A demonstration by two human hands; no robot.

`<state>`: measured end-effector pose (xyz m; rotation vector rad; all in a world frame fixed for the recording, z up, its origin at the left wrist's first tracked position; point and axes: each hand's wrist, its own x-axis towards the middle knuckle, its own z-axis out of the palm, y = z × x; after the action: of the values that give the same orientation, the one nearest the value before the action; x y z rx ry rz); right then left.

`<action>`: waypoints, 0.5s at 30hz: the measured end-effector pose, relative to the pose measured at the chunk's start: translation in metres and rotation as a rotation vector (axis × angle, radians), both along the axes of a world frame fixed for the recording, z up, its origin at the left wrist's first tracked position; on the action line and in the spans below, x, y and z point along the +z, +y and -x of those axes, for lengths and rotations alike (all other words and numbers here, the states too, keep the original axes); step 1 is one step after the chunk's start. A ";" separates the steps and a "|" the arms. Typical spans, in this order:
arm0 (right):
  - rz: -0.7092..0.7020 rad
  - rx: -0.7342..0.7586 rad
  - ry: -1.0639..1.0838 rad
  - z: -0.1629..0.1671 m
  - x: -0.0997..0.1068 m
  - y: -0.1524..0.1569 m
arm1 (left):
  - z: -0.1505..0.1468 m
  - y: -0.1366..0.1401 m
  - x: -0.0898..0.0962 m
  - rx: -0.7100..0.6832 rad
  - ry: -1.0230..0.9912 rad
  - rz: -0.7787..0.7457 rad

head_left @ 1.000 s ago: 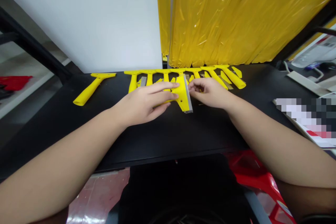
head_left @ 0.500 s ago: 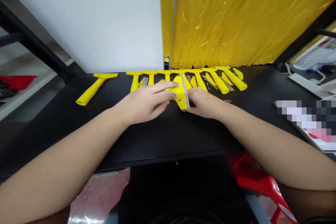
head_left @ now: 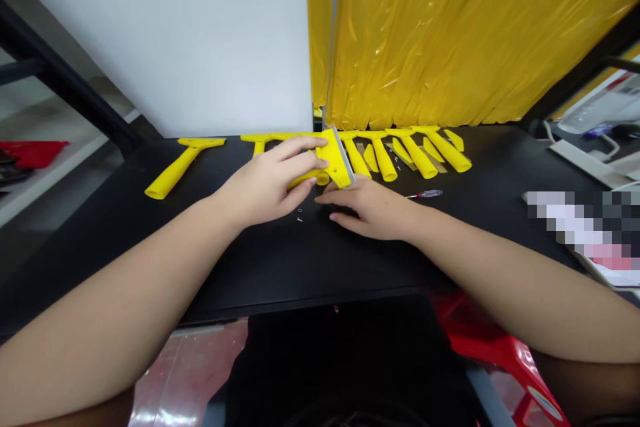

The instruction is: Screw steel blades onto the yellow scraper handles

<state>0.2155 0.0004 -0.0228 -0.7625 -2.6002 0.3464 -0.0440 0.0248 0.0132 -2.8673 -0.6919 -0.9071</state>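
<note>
My left hand (head_left: 275,180) is closed on a yellow scraper (head_left: 331,159), holding it above the black table. A grey metal blade (head_left: 344,155) runs along the scraper's right edge. Just below that edge is my right hand (head_left: 380,210), its fingers stretched to the left and the thumb apart, with nothing seen in them. Its fingertips are low over the tabletop. A tiny screw (head_left: 300,219) and a small nut (head_left: 300,211) lie left of those fingertips. Right of my right hand rests a screwdriver (head_left: 430,194) with a clear purplish handle, its shaft partly hidden.
Several yellow scraper handles (head_left: 410,150) line the back of the black table (head_left: 280,267), with loose yellow plates (head_left: 431,151) and blades between them. One handle (head_left: 173,172) lies apart at left. Behind stand a white panel (head_left: 200,40) and yellow plastic sheeting (head_left: 450,33). A red stool (head_left: 500,353) is below.
The scraper has risen slightly and moved left in my left hand. My right hand has come away from its blade and dropped lower, fingers spreading left. The screw, nut and screwdriver now show.
</note>
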 end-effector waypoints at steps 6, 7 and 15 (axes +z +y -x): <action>-0.086 0.139 -0.099 0.026 -0.016 -0.004 | -0.001 0.000 -0.001 -0.005 0.012 -0.039; -0.098 0.149 -0.100 0.027 -0.017 -0.003 | -0.001 0.000 -0.001 -0.004 0.018 -0.042; -0.077 0.149 -0.066 0.007 -0.001 -0.003 | -0.002 -0.001 -0.003 0.000 0.059 -0.044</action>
<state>0.2090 -0.0025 -0.0236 -0.5646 -2.7226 0.2666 -0.0424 0.0239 0.0102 -2.8428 -0.6580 -0.8233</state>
